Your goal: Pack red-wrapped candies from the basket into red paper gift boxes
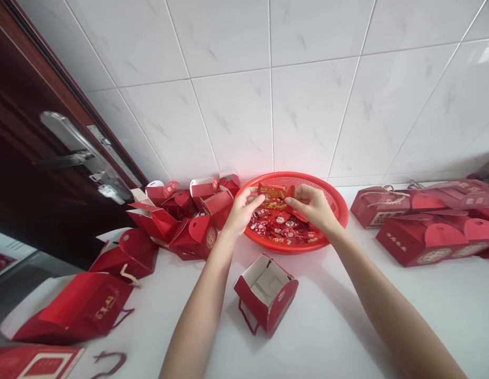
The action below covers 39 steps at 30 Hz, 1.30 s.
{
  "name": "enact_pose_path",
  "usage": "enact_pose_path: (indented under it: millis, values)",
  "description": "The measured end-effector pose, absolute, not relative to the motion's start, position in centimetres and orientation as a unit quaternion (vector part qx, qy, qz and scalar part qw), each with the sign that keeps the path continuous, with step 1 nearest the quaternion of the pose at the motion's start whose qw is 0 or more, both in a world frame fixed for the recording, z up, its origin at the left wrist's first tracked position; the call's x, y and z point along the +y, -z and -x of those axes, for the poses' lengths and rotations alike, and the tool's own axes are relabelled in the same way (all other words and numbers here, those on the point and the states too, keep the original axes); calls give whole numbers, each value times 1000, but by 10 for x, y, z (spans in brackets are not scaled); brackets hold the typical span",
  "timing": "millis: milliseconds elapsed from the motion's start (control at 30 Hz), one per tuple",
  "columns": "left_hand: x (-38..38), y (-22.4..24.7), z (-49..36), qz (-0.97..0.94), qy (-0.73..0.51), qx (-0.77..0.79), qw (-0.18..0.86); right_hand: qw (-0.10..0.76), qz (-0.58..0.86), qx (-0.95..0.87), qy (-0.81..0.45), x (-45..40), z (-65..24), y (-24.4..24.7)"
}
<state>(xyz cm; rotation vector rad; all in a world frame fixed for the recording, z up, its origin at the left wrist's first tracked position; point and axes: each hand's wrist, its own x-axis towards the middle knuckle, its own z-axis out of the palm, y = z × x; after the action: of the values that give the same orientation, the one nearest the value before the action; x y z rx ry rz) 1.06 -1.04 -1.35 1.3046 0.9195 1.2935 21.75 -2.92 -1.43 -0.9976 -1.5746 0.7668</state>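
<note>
Between my two hands, a red and gold snack packet (274,196) is held up by its side edges. My left hand (244,209) pinches its left side, and my right hand (310,205) grips the right side. Both are over a red plastic basket (339,210) with a mesh wall, where many red wrapped candies (281,226) lie. In front of the basket stands a small red gift box (281,308), its top open and its pale inside bare. A dark red cord hangs from the box's left side.
Several open red boxes (192,237) crowd the left side of the white table (323,337), with a larger red bag (74,310) nearer me. Closed red boxes (421,239) stand at the right. A tiled wall (232,116) rises behind; a dark door (35,131) with keys is at the left.
</note>
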Motion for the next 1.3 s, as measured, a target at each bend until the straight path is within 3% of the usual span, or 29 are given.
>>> enact_pose_path:
  millis: [233,433,533,667,733,1300]
  values:
    - [-15,10,-13,-527,-559,381,514,514,418,-661,-354,-29,-217,15]
    - [-10,9,-12,-444,-612,371,539,449,467,-687,-328,-32,-217,13]
    - [-6,9,-10,-429,-624,370,538,316,507,-741,-307,-36,-217,11]
    - [-5,10,-10,-420,-630,370,538,18,498,-811,-307,-44,-212,5]
    - [-5,10,-11,-417,-632,369,539,-53,496,-813,-301,-48,-209,1]
    - [-6,10,-12,-420,-628,376,536,-81,687,-709,-136,-47,-201,2]
